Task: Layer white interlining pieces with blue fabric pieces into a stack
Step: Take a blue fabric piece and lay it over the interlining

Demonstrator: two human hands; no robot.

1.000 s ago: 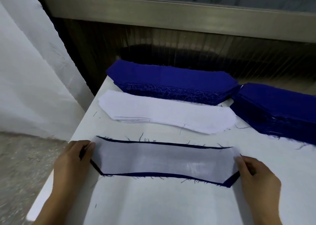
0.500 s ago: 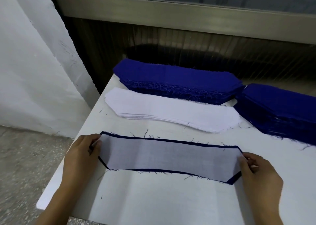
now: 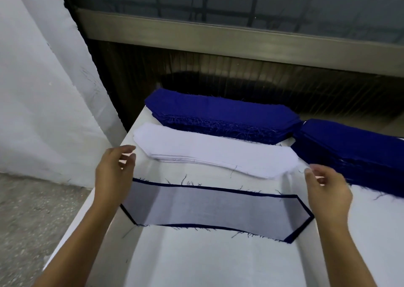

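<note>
A white interlining piece (image 3: 209, 209) lies flat on a blue fabric piece whose edge (image 3: 299, 232) shows as a thin rim around it, near the table's front. Behind it sits a stack of white interlining pieces (image 3: 218, 153). Further back is a thick stack of blue fabric pieces (image 3: 218, 114), and a second blue stack (image 3: 354, 147) lies at the right. My left hand (image 3: 114, 168) hovers above the layered pair's left end, fingers loosely curled and holding nothing. My right hand (image 3: 328, 188) hovers by the white stack's right tip, also holding nothing.
The white table (image 3: 218, 262) ends in an edge at the left, with a grey floor (image 3: 32, 210) below. A white cloth or wall panel (image 3: 39, 90) hangs at the left. A dark wall and a metal window sill (image 3: 218, 37) stand behind the table.
Both hands have let go of the layered pair's ends and lifted toward the white stack. The pair stays flat on the table. The camera view has tilted up.
</note>
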